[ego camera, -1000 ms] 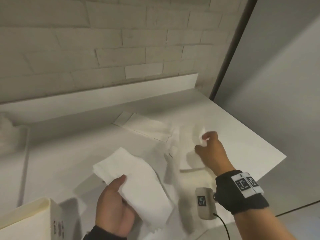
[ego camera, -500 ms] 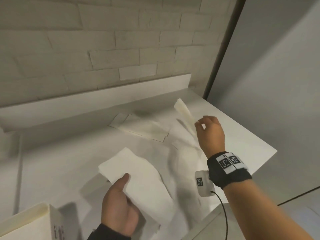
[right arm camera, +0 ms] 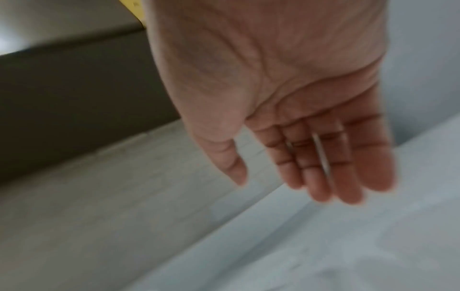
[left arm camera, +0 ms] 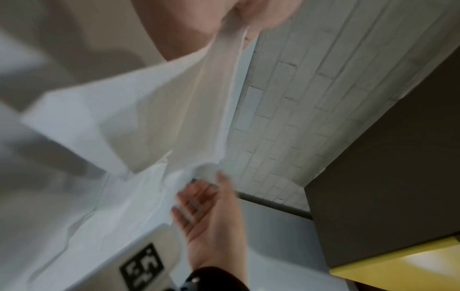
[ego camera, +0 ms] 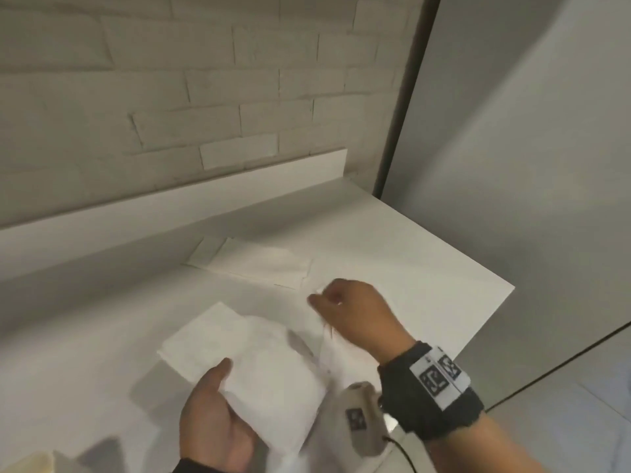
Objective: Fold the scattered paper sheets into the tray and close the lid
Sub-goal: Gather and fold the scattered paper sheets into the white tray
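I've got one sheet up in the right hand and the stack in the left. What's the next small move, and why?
Probably carry the loose sheet pinched by the right hand across and lay it on the folded stack that the left hand holds. The sheet hangs off the counter right beside the stack, and more paper lies near the wall.
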A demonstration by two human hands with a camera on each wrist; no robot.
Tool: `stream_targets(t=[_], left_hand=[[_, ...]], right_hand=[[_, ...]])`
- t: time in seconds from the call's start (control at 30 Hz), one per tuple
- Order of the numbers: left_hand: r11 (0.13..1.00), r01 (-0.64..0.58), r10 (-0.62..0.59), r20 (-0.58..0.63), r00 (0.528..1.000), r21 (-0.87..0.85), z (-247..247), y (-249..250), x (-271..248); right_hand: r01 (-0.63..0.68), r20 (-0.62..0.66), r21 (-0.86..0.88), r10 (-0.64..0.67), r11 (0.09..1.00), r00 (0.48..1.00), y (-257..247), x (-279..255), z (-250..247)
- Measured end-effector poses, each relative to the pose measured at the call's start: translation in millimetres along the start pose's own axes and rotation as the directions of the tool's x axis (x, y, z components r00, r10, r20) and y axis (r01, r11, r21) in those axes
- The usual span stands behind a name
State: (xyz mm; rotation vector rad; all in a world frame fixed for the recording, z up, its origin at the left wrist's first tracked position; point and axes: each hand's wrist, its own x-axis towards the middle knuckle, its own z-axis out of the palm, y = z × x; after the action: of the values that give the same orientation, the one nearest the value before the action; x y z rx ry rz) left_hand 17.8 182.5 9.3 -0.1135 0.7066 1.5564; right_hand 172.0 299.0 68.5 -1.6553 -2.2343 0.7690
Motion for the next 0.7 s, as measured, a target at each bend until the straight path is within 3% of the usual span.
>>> stream_targets(t=[0.07, 0.17, 0.5, 0.6, 0.7], left_hand=[[0.994, -0.082, 0.087, -0.076, 0.993, 0.069, -2, -1, -1], [0.988, -0.090, 0.107, -0.128, 0.986, 0.128, 6, 3, -7], [0.986, -0.096, 0.115, -0.143, 0.983, 0.133, 6, 11, -4], [0.987, -0.098, 0.115, -0.131, 0.985, 0.124, 7, 12, -5], [0.985, -0.131, 0.148, -0.153, 0.977, 0.115, 10, 15, -6]], right_hand=[[-0.242, -0.059, -0.245, 0.235, 0.939, 0.970, 34, 19, -8], [-0.364, 0.050, -0.356, 0.406, 0.861, 0.912, 63, 33, -3], [-0.412, 0.020, -0.147, 0.419, 0.900, 0.908, 65, 59, 34], [-0.313, 0.047, -0.332, 0.348, 0.890, 0.936, 56, 62, 42], [-0.261, 0.041, -0.211, 0.275, 0.942, 0.961, 49, 70, 34]])
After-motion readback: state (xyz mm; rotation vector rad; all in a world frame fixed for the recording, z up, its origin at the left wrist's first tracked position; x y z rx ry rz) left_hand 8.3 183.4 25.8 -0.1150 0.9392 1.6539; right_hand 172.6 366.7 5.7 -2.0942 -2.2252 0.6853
